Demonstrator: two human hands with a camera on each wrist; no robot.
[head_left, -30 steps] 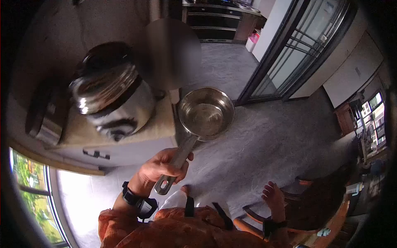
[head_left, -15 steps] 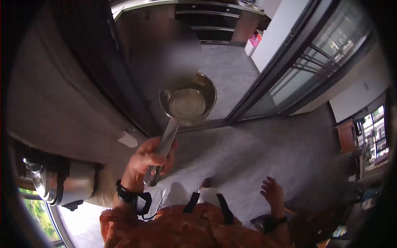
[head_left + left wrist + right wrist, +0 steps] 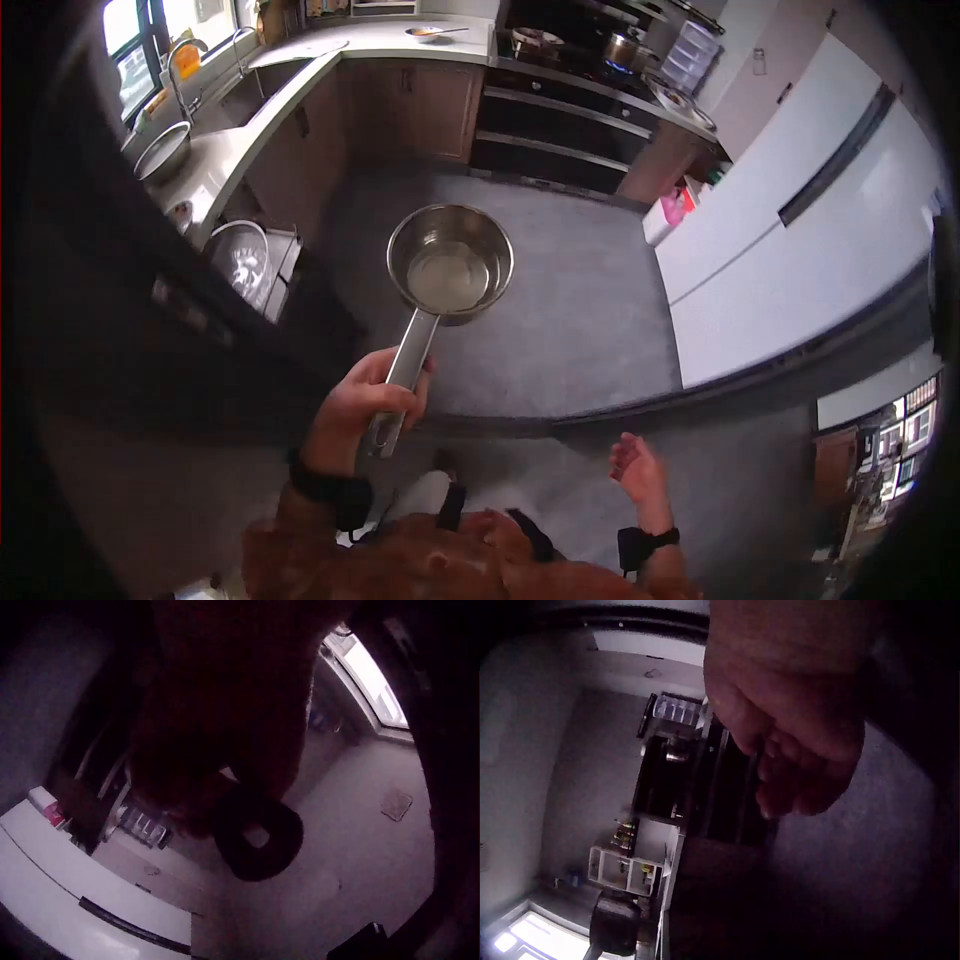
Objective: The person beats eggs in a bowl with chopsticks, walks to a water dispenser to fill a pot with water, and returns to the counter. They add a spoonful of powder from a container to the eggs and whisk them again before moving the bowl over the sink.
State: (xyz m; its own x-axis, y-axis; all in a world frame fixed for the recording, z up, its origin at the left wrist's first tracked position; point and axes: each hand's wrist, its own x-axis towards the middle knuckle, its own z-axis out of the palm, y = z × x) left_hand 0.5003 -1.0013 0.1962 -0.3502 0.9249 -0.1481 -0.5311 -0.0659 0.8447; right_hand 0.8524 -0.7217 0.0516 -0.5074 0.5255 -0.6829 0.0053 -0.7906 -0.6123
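Observation:
A metal saucepan [image 3: 450, 262] with clear liquid in its bottom is held out in front of the body in the head view. My left hand [image 3: 372, 400] grips its long flat handle, thumb over the top. In the left wrist view the left hand [image 3: 225, 712] is a dark shape, with the handle's rounded end [image 3: 259, 840] sticking out of it. The right hand [image 3: 637, 470] hangs to the right of the pan, holding nothing. Seen in the right wrist view, the right hand [image 3: 795, 735] has its fingers loosely curled.
Beyond the doorway threshold [image 3: 560, 420] lies a grey kitchen floor. A counter [image 3: 390, 42] with a sink runs along the left and back. At the back right a pot [image 3: 622, 48] stands over a blue flame. A white cabinet [image 3: 760, 240] lines the right side.
The view has moved from the room with the large appliance on a table, through the sliding-door area, to the kitchen doorway. The left hand still grips the pan.

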